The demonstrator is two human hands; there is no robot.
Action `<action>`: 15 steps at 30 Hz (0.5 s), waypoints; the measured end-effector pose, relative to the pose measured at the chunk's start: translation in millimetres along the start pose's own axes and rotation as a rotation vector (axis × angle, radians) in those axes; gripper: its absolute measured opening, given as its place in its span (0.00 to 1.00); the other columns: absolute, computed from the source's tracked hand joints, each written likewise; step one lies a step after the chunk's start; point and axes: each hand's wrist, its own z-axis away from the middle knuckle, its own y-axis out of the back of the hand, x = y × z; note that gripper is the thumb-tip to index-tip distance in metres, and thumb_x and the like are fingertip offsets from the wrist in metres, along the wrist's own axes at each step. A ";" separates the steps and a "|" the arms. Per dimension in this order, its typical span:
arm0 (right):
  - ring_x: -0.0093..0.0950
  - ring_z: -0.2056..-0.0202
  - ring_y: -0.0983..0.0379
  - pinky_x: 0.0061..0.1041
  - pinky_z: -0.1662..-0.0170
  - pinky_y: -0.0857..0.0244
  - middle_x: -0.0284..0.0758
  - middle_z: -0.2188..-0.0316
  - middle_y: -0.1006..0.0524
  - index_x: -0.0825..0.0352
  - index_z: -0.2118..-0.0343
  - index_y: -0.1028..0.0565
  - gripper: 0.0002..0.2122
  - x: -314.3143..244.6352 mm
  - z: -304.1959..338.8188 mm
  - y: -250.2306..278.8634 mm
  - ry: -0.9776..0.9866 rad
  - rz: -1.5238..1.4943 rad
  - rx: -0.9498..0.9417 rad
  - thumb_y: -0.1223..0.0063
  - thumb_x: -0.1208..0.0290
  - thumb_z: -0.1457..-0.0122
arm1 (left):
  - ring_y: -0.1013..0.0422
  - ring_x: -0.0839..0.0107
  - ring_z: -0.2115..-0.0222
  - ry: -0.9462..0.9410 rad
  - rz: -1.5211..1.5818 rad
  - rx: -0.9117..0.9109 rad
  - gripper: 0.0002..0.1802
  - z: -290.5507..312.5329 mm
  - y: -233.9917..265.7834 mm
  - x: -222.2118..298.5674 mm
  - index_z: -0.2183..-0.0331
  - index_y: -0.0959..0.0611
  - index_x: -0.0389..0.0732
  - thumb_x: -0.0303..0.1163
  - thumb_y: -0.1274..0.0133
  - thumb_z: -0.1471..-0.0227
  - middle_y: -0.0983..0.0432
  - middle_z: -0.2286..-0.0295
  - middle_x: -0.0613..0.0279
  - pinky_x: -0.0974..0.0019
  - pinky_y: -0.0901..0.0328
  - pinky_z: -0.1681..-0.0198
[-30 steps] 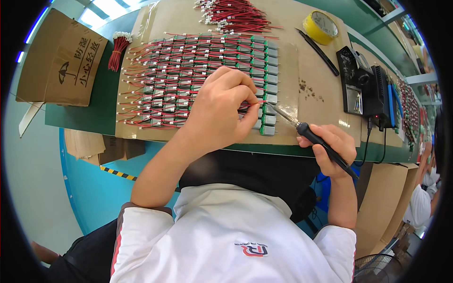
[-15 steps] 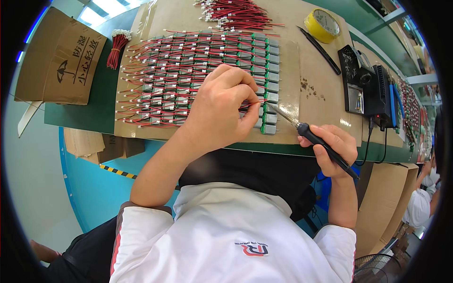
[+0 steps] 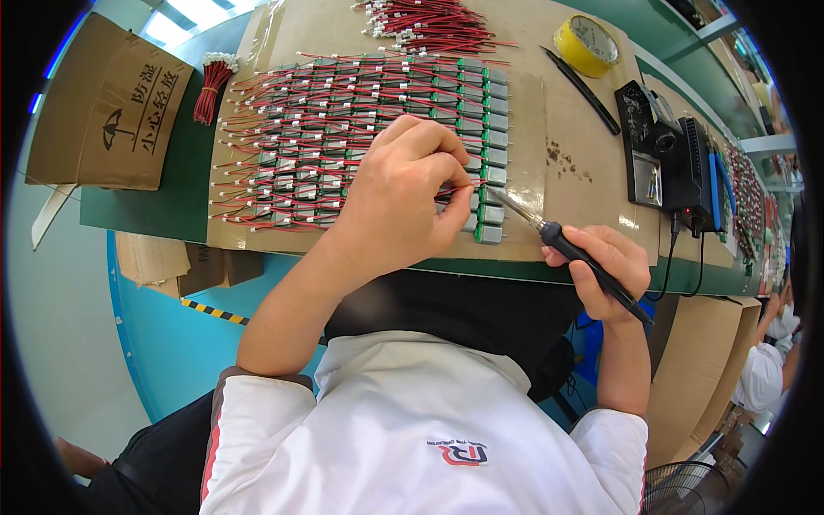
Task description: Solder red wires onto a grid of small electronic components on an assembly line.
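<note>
Rows of small grey motors with green ends lie side by side on a cardboard sheet, red and black wires with white connectors running across them. Over their right part, my left hand pinches a thin red wire between thumb and forefinger, its end at the green edge of a motor. My right hand grips a soldering iron by its black handle. The iron's metal tip reaches left to that same green edge, close to the wire's end; whether they touch is too small to tell.
More red wires lie heaped at the back, and a tied bundle lies left beside a cardboard box. At the right are yellow tape, a black pen-like tool and a soldering station. Brown specks dot the cardboard.
</note>
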 end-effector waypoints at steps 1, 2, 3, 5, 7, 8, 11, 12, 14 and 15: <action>0.38 0.67 0.15 0.34 0.61 0.19 0.46 0.70 0.16 0.80 0.49 0.21 0.15 0.0 0.0 0.0 0.003 0.004 -0.007 0.44 0.74 0.32 | 0.25 0.58 0.60 -0.004 0.004 0.011 0.04 0.0 0.1 0.0 0.77 0.16 0.38 0.24 0.34 0.57 0.21 0.66 0.61 0.57 0.28 0.54; 0.38 0.67 0.15 0.34 0.60 0.19 0.46 0.69 0.16 0.80 0.49 0.21 0.15 0.0 0.0 -0.1 0.002 0.004 -0.008 0.44 0.74 0.32 | 0.26 0.58 0.60 -0.002 0.005 0.009 0.04 0.0 0.2 0.0 0.77 0.16 0.38 0.23 0.34 0.57 0.21 0.66 0.62 0.57 0.28 0.54; 0.38 0.67 0.15 0.34 0.60 0.19 0.46 0.69 0.16 0.80 0.49 0.21 0.15 0.0 0.0 -0.1 0.001 -0.001 -0.001 0.44 0.74 0.32 | 0.26 0.58 0.60 0.004 0.003 -0.004 0.04 0.1 0.3 0.1 0.77 0.16 0.38 0.23 0.34 0.57 0.21 0.66 0.62 0.57 0.28 0.54; 0.38 0.67 0.15 0.34 0.60 0.18 0.46 0.69 0.16 0.80 0.49 0.21 0.15 0.2 -0.1 0.1 0.002 0.005 -0.010 0.44 0.74 0.32 | 0.26 0.58 0.60 0.001 0.006 0.006 0.04 0.1 0.4 0.2 0.77 0.16 0.38 0.23 0.34 0.57 0.21 0.66 0.62 0.57 0.28 0.54; 0.38 0.67 0.15 0.35 0.60 0.18 0.46 0.69 0.16 0.80 0.49 0.21 0.15 0.1 -0.1 0.0 0.002 0.006 -0.012 0.44 0.74 0.32 | 0.26 0.58 0.60 0.001 0.005 0.005 0.04 0.0 0.3 0.3 0.77 0.16 0.38 0.23 0.34 0.57 0.21 0.66 0.62 0.57 0.28 0.54; 0.38 0.67 0.15 0.35 0.60 0.18 0.46 0.69 0.16 0.80 0.49 0.21 0.15 -0.1 0.0 -0.1 0.002 0.005 -0.007 0.44 0.75 0.32 | 0.26 0.58 0.60 0.001 0.006 0.008 0.04 -0.1 0.1 0.3 0.77 0.16 0.38 0.24 0.34 0.57 0.20 0.66 0.62 0.57 0.28 0.53; 0.38 0.67 0.15 0.35 0.60 0.18 0.46 0.70 0.15 0.80 0.49 0.21 0.15 -1.4 0.6 0.4 -0.003 0.007 -0.001 0.44 0.74 0.33 | 0.26 0.58 0.60 0.002 0.006 0.009 0.04 0.0 0.2 0.4 0.77 0.15 0.38 0.24 0.34 0.57 0.20 0.66 0.62 0.57 0.28 0.53; 0.39 0.67 0.15 0.35 0.60 0.18 0.46 0.70 0.15 0.80 0.49 0.21 0.15 -1.7 0.7 0.8 -0.009 0.007 0.011 0.44 0.74 0.33 | 0.26 0.58 0.60 0.007 0.001 -0.003 0.04 0.0 0.3 0.3 0.77 0.15 0.38 0.24 0.34 0.57 0.20 0.66 0.62 0.57 0.28 0.53; 0.39 0.67 0.14 0.35 0.60 0.18 0.46 0.70 0.15 0.80 0.49 0.21 0.15 -1.7 0.7 0.6 -0.007 0.012 0.001 0.44 0.74 0.33 | 0.26 0.59 0.60 0.006 0.006 0.009 0.04 0.2 0.2 0.5 0.77 0.15 0.38 0.24 0.34 0.57 0.20 0.66 0.62 0.57 0.28 0.53; 0.39 0.67 0.14 0.35 0.60 0.18 0.46 0.70 0.15 0.80 0.49 0.20 0.15 -1.7 0.7 0.5 -0.007 0.012 0.008 0.44 0.74 0.33 | 0.26 0.59 0.60 0.013 0.002 -0.002 0.04 0.3 0.1 0.7 0.77 0.15 0.38 0.24 0.34 0.57 0.20 0.66 0.62 0.58 0.28 0.53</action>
